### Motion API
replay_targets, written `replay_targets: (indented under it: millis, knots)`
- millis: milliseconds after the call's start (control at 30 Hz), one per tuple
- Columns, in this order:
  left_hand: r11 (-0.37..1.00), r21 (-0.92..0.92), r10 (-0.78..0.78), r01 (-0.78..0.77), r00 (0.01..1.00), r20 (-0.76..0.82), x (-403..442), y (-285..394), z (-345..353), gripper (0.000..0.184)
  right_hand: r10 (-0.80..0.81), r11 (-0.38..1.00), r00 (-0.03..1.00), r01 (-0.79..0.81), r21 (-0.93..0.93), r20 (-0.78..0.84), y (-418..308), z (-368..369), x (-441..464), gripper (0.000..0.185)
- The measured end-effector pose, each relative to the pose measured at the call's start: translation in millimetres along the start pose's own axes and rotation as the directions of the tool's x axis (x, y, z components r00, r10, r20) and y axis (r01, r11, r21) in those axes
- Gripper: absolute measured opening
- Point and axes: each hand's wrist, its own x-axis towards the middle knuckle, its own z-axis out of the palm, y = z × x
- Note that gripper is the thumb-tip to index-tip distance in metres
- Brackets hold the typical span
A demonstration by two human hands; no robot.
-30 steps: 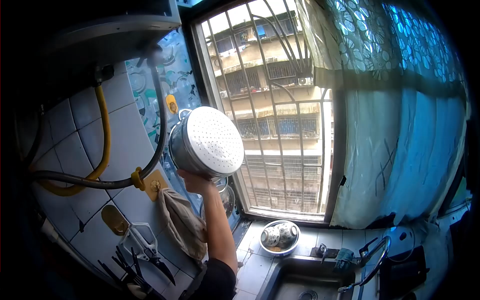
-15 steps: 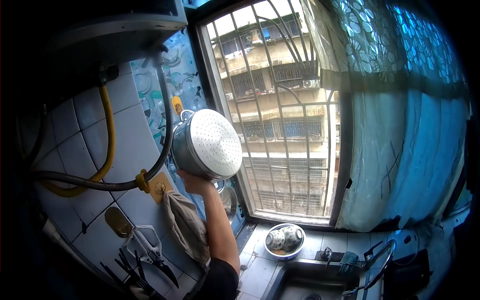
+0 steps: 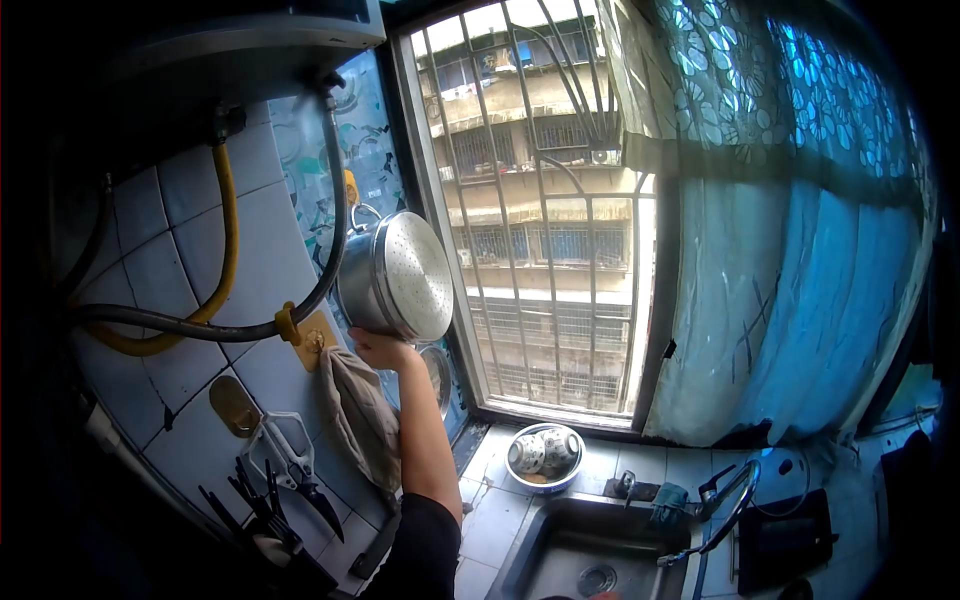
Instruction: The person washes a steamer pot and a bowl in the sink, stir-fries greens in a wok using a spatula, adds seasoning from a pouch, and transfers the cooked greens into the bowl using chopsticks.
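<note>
Silver metal makes up the pot (image 3: 365,280) raised against the patterned wall, tipped on its side so that its round face, dotted with small holes, looks toward the window. One bare hand (image 3: 385,350) is in view beneath it, fingers curled and mostly closed around its lower edge; exactly where they grip is hidden. On the pot's far side, above the hand, a loop handle (image 3: 363,208) sticks up just below a yellow hook (image 3: 351,187). A grey hose (image 3: 334,210) bends down to the hand's left. Below and left of the hand hang a beige cloth (image 3: 358,405) and, further down, white-handled scissors (image 3: 285,450). To the hand's right stands the barred window (image 3: 545,290), with blue curtains (image 3: 830,300) beyond. Below and right, a bowl (image 3: 522,478) holding patterned cups (image 3: 543,452) sits near the steel sink (image 3: 570,540).
</note>
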Motion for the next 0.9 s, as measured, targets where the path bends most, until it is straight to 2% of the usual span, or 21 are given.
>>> replay_targets:
  millis: [100,167,233,300,333,367,400,433,467,500,533,567,600,633,667,700,733,767,800,833,900]
  knots:
    - [0.988,0.153,-0.015,0.031,0.995,-0.103,18.9,-21.2,1.4,0.046,-0.055,0.998,0.998,0.054,-0.038,-0.031,-10.8,-5.4,-14.9,0.021]
    - [0.98,0.184,-0.06,0.079,0.993,-0.104,33.9,-32.0,1.6,0.042,-0.084,0.995,0.996,0.081,-0.055,-0.041,-15.2,-8.0,-25.2,0.02]
    - [0.943,0.333,-0.016,0.007,1.0,0.024,29.8,-30.4,-6.2,0.042,-0.109,0.994,0.993,0.107,-0.023,-0.056,-19.5,-7.2,-35.1,0.016]
    - [0.945,0.315,0.008,-0.083,0.973,0.232,5.4,-10.1,-20.7,0.043,-0.189,0.979,0.981,0.185,-0.085,-0.045,-28.7,-5.7,-43.6,0.017]
    - [0.929,0.341,0.021,-0.143,0.941,0.337,-3.5,-12.5,-26.8,0.048,-0.174,0.976,0.985,0.169,-0.139,-0.022,-46.7,-4.4,-62.2,0.022]
    - [0.86,0.455,0.032,-0.233,0.913,0.407,-19.0,-15.4,-39.6,0.056,-0.19,0.965,0.981,0.195,-0.176,0.043,-66.5,-3.8,-79.5,0.022]
    - [0.852,0.442,-0.053,-0.28,0.794,0.606,2.0,-53.9,-49.7,0.062,-0.188,0.982,0.964,0.19,0.01,0.189,-72.6,-10.2,-78.7,0.021]
    - [0.805,0.524,-0.099,-0.279,0.807,0.582,-59.0,-6.9,-73.9,0.066,-0.22,0.967,0.926,0.164,0.197,0.309,-75.2,-14.7,-72.4,0.019]
    - [0.763,0.549,-0.154,-0.341,0.729,0.667,-70.1,-10.8,-97.3,0.068,-0.284,0.943,0.892,0.194,0.269,0.351,-79.5,-15.1,-80.2,0.023]
    - [0.826,0.504,-0.227,-0.251,0.671,0.706,-78.6,-34.8,-125.9,0.066,-0.279,0.893,0.908,0.365,-0.263,0.314,-74.7,-17.5,-63.3,0.033]
    - [0.771,0.48,-0.227,-0.418,0.523,0.822,-88.8,-44.6,-159.5,0.058,-0.358,0.317,0.924,0.257,-0.913,0.135,-80.5,-8.0,-82.7,0.051]
    - [0.745,0.428,-0.276,-0.511,0.349,0.896,-111.1,-38.4,-195.4,0.048,-0.583,-0.035,0.804,0.114,-0.993,0.113,-70.2,-5.7,-105.2,0.062]
    - [0.728,0.466,-0.392,-0.503,0.252,0.885,-123.8,-49.5,-233.8,0.038,-0.652,-0.173,0.723,0.152,-0.973,0.229,-66.0,-10.7,-97.8,0.048]
    - [0.7,0.525,-0.51,-0.483,0.176,0.842,-147.2,-36.9,-268.9,0.028,-0.794,-0.114,0.571,0.196,-0.974,0.208,-60.1,-9.6,-98.9,0.037]
    - [0.678,0.562,-0.587,-0.474,0.111,0.802,-172.1,-15.1,-302.5,0.021,-0.71,-0.023,0.673,0.273,-0.962,0.208,-69.6,-10.0,-124.5,0.029]
    - [0.608,0.641,-0.681,-0.468,0.108,0.725,-190.0,-6.0,-336.5,0.018,-0.616,0.075,0.755,0.342,-0.937,0.226,-77.2,-10.9,-153.0,0.024]
    - [0.609,0.669,-0.711,-0.426,0.08,0.699,-204.0,-3.5,-369.6,0.016,-0.693,0.106,0.689,0.391,-0.914,0.214,-67.0,-13.5,-161.2,0.022]
    - [0.615,0.684,-0.744,-0.394,-0.001,0.668,-213.0,-3.2,-400.4,0.014,-0.77,0.121,0.608,0.438,-0.891,0.195,-56.5,-21.2,-169.0,0.023]
    - [0.609,0.714,-0.769,-0.347,-0.037,0.638,-219.0,-7.1,-431.3,0.012,-0.877,0.159,0.468,0.495,-0.854,0.109,-37.4,-27.7,-175.8,0.015]
    - [0.584,0.745,-0.796,-0.323,-0.049,0.603,-235.8,9.6,-450.6,0.014,-0.809,0.367,0.587,0.544,-0.754,0.03,-30.4,-41.2,-202.8,0.018]
    - [0.54,0.728,-0.831,-0.422,-0.128,0.542,-260.1,30.6,-485.6,0.023,-0.922,0.306,0.369,0.511,-0.803,-0.116,16.3,-67.2,-226.1,0.03]
